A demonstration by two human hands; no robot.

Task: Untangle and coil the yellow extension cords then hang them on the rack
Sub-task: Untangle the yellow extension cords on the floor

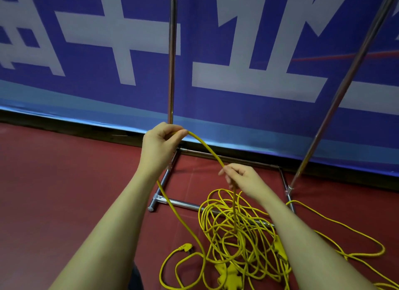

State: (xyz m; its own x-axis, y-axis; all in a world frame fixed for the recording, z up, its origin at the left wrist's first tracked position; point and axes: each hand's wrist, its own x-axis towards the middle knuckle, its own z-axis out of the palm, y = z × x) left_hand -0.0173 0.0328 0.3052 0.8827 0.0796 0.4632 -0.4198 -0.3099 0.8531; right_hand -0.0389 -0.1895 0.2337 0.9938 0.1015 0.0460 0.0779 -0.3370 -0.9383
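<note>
Hands both pinch one yellow cord (pixel 205 146) — left hand (pixel 160 141), right hand (pixel 241 179) — seemingly tangled below

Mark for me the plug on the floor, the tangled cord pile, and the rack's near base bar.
plug (pixel 186 246), head view, on its yellow body.
tangled cord pile (pixel 235 231), head view, on crossing loops near the pile's middle.
near base bar (pixel 183 204), head view, on the bare chrome tube left of the pile.
</note>
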